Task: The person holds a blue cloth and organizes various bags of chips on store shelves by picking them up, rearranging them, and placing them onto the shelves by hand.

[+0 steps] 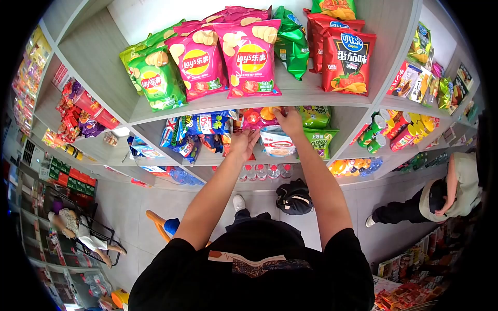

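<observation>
Both arms reach into the middle shelf. My right hand (288, 120) has its fingers closed on the right end of a pink snack bag (258, 118) with a red and orange picture. At the bag's lower left, my left hand (245, 142) has its fingers apart, palm partly up, close to red bags. A white and blue Oishi bag (277, 142) stands between the hands, below the pink bag. Green bags (319, 139) are just right of my right hand, and blue bags (207, 124) lie left of my left hand.
Above is a shelf with pink Lay's bags (252, 59), green bags and red bags (346, 62). Bottles (261, 172) line the bottom shelf. A black backpack (294, 197) lies on the floor. One person (451, 192) stands at the right; another person (78, 228) sits at the left.
</observation>
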